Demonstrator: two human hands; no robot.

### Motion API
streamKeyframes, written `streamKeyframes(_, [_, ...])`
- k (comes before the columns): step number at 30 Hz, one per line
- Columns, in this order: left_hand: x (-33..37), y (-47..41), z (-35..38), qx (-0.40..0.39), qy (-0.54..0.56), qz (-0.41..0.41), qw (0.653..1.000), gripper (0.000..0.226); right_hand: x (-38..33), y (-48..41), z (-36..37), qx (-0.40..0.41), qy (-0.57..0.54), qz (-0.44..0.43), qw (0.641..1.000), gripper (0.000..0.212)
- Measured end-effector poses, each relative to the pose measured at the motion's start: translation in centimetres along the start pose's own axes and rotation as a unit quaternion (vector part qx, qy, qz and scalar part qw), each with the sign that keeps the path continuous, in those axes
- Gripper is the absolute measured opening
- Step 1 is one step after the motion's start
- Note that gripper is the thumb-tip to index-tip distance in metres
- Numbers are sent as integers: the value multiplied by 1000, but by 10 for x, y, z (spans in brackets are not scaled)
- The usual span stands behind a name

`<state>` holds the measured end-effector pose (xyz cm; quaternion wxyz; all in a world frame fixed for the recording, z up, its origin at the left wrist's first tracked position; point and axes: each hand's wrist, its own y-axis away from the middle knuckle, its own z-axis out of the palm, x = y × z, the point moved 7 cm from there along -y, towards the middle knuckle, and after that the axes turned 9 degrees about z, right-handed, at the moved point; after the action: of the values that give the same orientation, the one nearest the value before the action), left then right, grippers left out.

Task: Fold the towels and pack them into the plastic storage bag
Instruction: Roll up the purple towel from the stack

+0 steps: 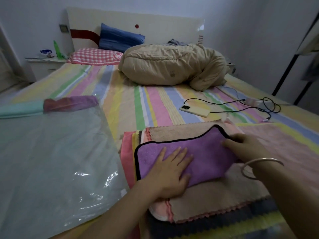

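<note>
Head view: one purple towel (172, 152), apparently folded once, lies on top of a pile of towels (215, 204) on the bed (155, 104), just right of the bag (51, 161). It is pressed flat by the left hand (170, 171), fingers straight. The right hand (245, 149) rests on its right edge; whether that edge is pinched cannot be told. One bag is seen, lying flat, with coloured cloth (69, 103) at its far end, possibly already packed. Folding is judged under way. The pile remains unpacked, and its layers cannot be counted.
</note>
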<state>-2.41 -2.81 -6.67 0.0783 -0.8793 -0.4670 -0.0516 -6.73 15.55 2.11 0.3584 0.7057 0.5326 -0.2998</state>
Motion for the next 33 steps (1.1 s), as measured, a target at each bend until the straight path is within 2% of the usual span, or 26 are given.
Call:
streamKeyframes(2, [-5,0,-10,43,129,-5,991,65,-31,20,15,-12,-44,-70,996,8])
streamKeyframes(3, [-10,1,-20,96,234,-24,967,60,-46,31,24,-8,-43,-108,993,10])
streamKeyframes(4, [-19,6,-32,168,353,-62,918,53,-59,42,36,1,-20,-141,990,13])
streamKeyframes(5, [-34,14,-41,242,470,-120,840,43,-69,53,49,8,12,-168,986,15])
streamKeyframes(6, [-48,24,-43,293,567,-187,747,36,-75,64,65,10,44,-188,981,16])
streamKeyframes(7, [-60,35,-41,315,632,-254,661,34,-79,73,82,2,71,-205,976,17])
streamKeyframes(8, [-70,48,-39,319,659,-311,606,38,-81,82,99,-10,99,-220,970,20])
streamKeyframes(9, [-79,60,-37,314,657,-351,588,42,-80,88,117,-27,130,-233,963,24])
streamKeyframes(11, [-90,77,-36,300,620,-390,612,47,-70,96,149,-78,200,-238,947,35])
streamKeyframes(13, [-98,85,-31,292,581,-401,646,46,-60,100,162,-126,223,-228,939,41])
streamKeyframes(16, [-102,81,-29,278,525,-373,713,24,-58,94,146,-138,124,-219,958,20])
streamKeyframes(18, [-102,78,-29,283,509,-371,724,5,-55,77,122,-91,43,-195,976,23])
streamKeyframes(20, [-102,79,-30,284,491,-379,731,8,-47,56,93,-9,-10,-168,986,41])
streamKeyframes(22, [-101,78,-31,293,491,-369,733,9,-33,39,78,34,10,-136,990,61])
streamKeyframes(23, [-101,80,-32,299,493,-366,730,12,-23,31,79,22,32,-111,993,64])
streamKeyframes(26, [-102,82,-29,314,505,-358,720,34,0,22,101,-89,12,22,996,63])
streamKeyframes(28, [-102,83,-27,311,499,-353,728,46,0,24,111,-124,31,52,991,74])
streamKeyframes(31, [-103,86,-31,308,451,-345,764,58,-7,27,123,-164,49,34,985,82])
streamKeyframes(33, [-101,87,-38,300,367,-330,817,67,-12,29,124,-179,51,8,982,85])
